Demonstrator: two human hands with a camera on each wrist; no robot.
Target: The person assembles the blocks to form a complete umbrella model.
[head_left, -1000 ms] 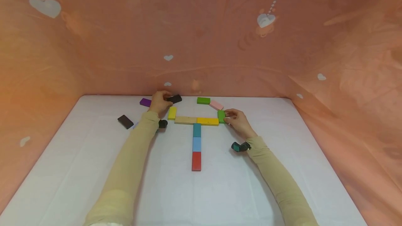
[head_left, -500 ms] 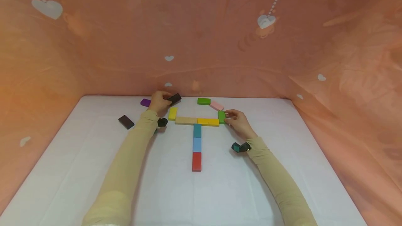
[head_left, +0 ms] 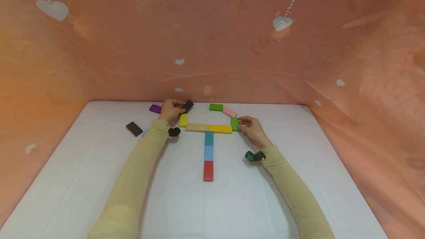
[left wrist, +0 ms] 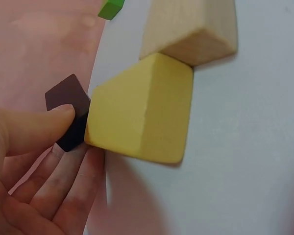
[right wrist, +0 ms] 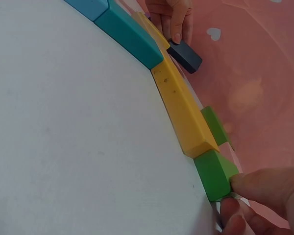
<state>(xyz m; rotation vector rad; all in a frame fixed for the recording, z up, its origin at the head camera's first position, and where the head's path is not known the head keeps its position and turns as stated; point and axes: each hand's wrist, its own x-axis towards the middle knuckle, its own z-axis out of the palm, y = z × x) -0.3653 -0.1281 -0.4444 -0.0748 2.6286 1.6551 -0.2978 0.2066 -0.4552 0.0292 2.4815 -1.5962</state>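
Watching from far away, I see a red block (head_left: 208, 171) lying nearest on the white table (head_left: 265, 202). Past it, in line, come a light blue block (head_left: 208, 153) and a teal block (head_left: 208, 138). Off to the left lies a dark brown block (head_left: 134, 129). The teal one meets a row: a plain wood block (head_left: 197, 127) left, an orange-yellow block (head_left: 220, 129) right. At its right end, my right hand (head_left: 252, 129) pinches the nearer green block (head_left: 234, 124). At its left end is a yellow block (head_left: 183, 120). Just beyond, my left hand (head_left: 171, 110) grips a slanted black block (head_left: 187, 106) between thumb and fingers; I can't tell if those two blocks touch. Farther right are a pink block (head_left: 229, 112) and a far green block (head_left: 216, 107); far left, a purple block (head_left: 155, 108). Pink-orange cloth (head_left: 216, 40) stands behind.
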